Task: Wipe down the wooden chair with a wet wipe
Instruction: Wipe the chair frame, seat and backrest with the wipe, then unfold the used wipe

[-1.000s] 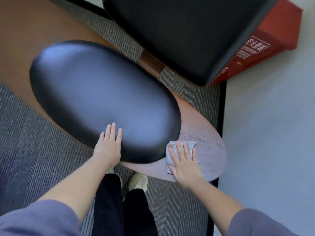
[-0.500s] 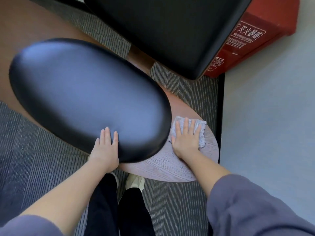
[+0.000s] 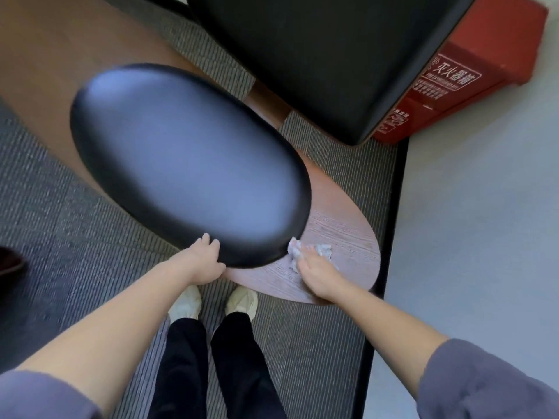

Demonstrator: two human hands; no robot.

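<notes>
Your left hand [image 3: 203,261] gripped the near edge of the black cushion [image 3: 187,164], fingers curled over its rim. Just right of that grip, the wooden chair [image 3: 341,231] showed its bare oval seat. Your right hand [image 3: 317,272] pressed there, fingers closed loosely on the crumpled wet wipe [image 3: 323,251], which stuck out on both sides of your fingers and touched the wood.
</notes>
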